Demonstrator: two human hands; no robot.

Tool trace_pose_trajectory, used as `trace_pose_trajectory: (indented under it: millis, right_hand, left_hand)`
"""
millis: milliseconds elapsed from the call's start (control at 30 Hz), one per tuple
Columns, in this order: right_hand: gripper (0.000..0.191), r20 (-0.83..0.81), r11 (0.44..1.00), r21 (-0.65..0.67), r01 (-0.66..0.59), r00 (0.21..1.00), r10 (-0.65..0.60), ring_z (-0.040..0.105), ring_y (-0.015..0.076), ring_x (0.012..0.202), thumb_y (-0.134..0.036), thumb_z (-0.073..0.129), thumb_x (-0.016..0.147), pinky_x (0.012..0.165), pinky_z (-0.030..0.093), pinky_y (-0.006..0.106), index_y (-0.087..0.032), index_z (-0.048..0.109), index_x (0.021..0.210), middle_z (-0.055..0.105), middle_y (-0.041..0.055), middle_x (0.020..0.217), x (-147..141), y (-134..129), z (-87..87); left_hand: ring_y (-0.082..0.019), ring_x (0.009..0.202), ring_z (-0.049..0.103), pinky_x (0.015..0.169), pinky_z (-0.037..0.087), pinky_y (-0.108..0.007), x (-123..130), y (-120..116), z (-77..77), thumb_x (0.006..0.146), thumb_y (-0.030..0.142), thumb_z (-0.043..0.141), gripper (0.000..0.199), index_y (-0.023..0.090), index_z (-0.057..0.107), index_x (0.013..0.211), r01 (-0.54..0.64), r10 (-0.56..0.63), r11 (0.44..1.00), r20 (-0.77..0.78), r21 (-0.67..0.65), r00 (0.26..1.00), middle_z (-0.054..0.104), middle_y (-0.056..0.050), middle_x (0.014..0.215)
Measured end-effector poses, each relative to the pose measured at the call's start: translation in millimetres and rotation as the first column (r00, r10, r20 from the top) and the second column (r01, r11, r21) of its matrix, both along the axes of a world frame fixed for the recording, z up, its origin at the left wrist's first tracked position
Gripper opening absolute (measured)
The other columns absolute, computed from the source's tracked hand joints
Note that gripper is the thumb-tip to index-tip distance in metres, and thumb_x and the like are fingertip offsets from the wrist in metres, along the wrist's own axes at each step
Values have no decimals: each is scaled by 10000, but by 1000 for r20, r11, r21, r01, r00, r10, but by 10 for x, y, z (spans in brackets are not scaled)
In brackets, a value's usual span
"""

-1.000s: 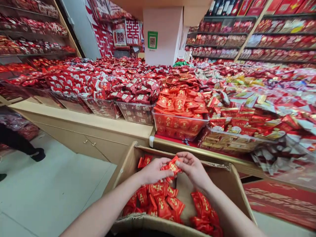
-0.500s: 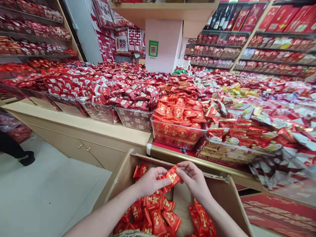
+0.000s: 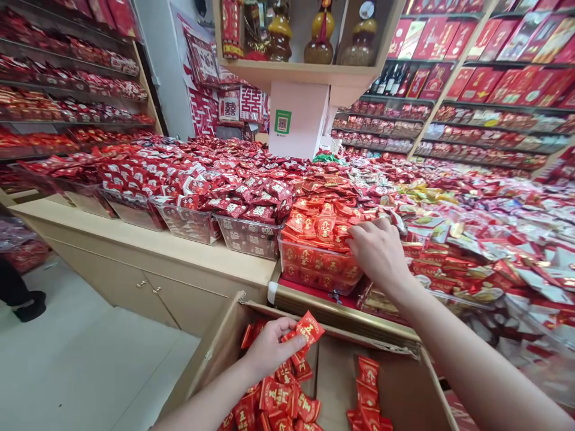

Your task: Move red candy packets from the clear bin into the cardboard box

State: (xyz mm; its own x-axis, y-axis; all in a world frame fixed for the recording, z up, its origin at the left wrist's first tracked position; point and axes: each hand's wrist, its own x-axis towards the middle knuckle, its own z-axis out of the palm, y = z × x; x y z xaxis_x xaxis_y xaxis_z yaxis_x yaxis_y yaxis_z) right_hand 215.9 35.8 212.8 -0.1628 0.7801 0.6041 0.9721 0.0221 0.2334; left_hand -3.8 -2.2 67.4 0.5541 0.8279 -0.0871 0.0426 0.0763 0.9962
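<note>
Your left hand (image 3: 277, 348) pinches a glossy red gold-lettered packet (image 3: 311, 327); your curled right hand (image 3: 380, 250), whether grasping I can't tell, could spill the heaped clear plastic bin (image 3: 309, 262) by nudging it.

A small, glossy red packet (image 3: 311, 326) with gold lettering is pinched in the fingers of the left hand (image 3: 274, 348), tilted, its printed face toward the camera, above the loose packets (image 3: 277, 396) of the same colours. These lie jumbled in the left part of the cardboard box (image 3: 216, 338), printed faces turned various ways. A smaller cluster of packets (image 3: 368, 389) lies apart on the box's right side. More red-and-gold packets (image 3: 318, 224) fill a clear bin (image 3: 296, 244) on the desk (image 3: 251, 268), heaped above its rim; the right hand's (image 3: 378, 250) curled fingers are at their right edge.
</note>
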Motion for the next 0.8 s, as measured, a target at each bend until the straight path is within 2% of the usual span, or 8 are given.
trace_pose_trajectory:
  millis: [100, 200, 400, 500, 600, 700, 800]
  right_hand:
    - [222, 51, 997, -69, 15, 999, -11, 428, 231, 758, -219, 449, 805, 673, 289, 342, -168, 615, 667, 593, 96, 674, -25, 60, 7]
    - [231, 53, 992, -127, 12, 999, -5, 440, 220, 737, -218, 446, 808, 646, 276, 324, -164, 629, 677, 600, 97, 668, -61, 75, 37]
    - [234, 24, 974, -224, 16, 1000, -11, 479, 191, 692, -269, 473, 802, 648, 288, 293, -166, 659, 705, 633, 84, 691, -71, 102, 101]
    - [227, 19, 976, -219, -19, 1000, 24, 500, 185, 687, -272, 479, 804, 666, 298, 288, -162, 671, 755, 640, 81, 704, -62, 92, 91]
    - [208, 6, 978, -201, -55, 998, 57, 501, 183, 683, -247, 488, 799, 668, 308, 283, -166, 675, 759, 638, 69, 703, -47, 85, 74]
    - [184, -10, 979, -184, -84, 996, 84, 495, 186, 680, -208, 501, 786, 654, 320, 282, -167, 676, 744, 632, 66, 692, -24, 86, 90]
    - [188, -51, 987, -88, -134, 990, 130, 493, 197, 694, -207, 490, 792, 673, 340, 300, -156, 665, 745, 618, 76, 685, -58, 7, 100]
  left_hand:
    - [-130, 730, 570, 697, 423, -240, 3, 7, -53, 693, 354, 606, 265, 134, 592, 840, -6, 6, 1000, 18, 6, 1000, 650, -20, 810]
    - [-139, 752, 571, 713, 422, -249, 17, 7, -84, 689, 357, 609, 285, 126, 587, 854, 7, -7, 1000, 15, -6, 1000, 652, -35, 834]
    - [-153, 781, 573, 724, 420, -251, 14, -4, -26, 698, 379, 594, 305, 132, 595, 877, -9, 9, 1000, 11, -13, 1000, 655, -44, 860]
    - [-136, 758, 570, 715, 422, -239, -5, 4, 13, 697, 367, 602, 275, 142, 599, 855, -49, 53, 998, 88, -41, 995, 658, -34, 843]
    - [-113, 691, 569, 658, 429, -226, -22, 26, 18, 684, 356, 623, 268, 152, 578, 851, -71, 103, 982, 183, -174, 978, 660, -24, 801]
    - [-92, 632, 557, 577, 412, -193, -29, 51, 13, 649, 347, 660, 285, 148, 562, 829, -91, 146, 963, 205, -254, 968, 662, -23, 769]
    - [-65, 581, 529, 511, 370, -163, -30, 62, 25, 639, 340, 674, 298, 139, 549, 821, -99, 160, 955, 204, -278, 966, 655, -20, 741]
